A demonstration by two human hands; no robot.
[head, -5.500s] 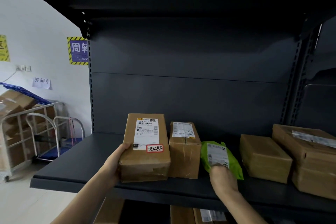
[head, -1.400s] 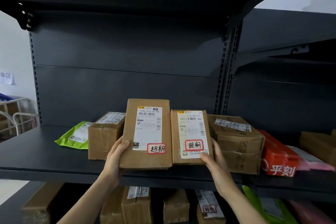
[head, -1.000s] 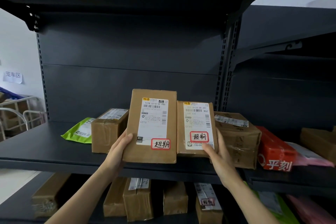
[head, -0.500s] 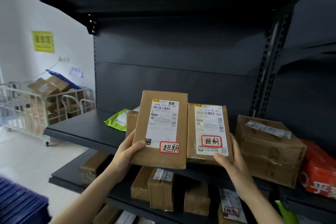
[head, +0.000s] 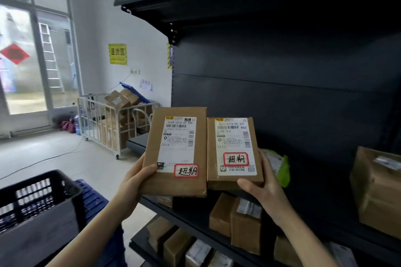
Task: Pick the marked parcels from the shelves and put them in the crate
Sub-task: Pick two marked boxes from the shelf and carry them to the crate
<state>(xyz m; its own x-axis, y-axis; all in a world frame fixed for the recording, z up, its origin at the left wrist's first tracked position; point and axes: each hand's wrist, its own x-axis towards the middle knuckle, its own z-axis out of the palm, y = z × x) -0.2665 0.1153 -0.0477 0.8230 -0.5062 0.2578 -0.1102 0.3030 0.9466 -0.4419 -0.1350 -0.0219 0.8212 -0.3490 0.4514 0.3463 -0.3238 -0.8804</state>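
Note:
My left hand (head: 135, 182) grips the lower left edge of a tall brown parcel (head: 176, 151) with a white label and a red-framed handwritten sticker. Beside it, my right hand (head: 263, 184) holds a shorter brown parcel (head: 233, 154) that carries the same kind of sticker. Both parcels are up in the air in front of the dark shelf (head: 282, 104), side by side and touching. A black slatted crate (head: 36, 199) stands at the lower left, its inside mostly hidden.
A green bag (head: 280, 167) and a brown box (head: 377, 191) lie on the shelf at right. Several boxes (head: 236, 219) fill the lower shelves. A white cage trolley (head: 112, 123) with cartons stands by the wall. Blue crates (head: 91, 199) sit behind the black one.
The view has swung left, away from the shelf, so the black crate and the glass door have come into sight. Both hands still hold their parcels, now lifted off the shelf.

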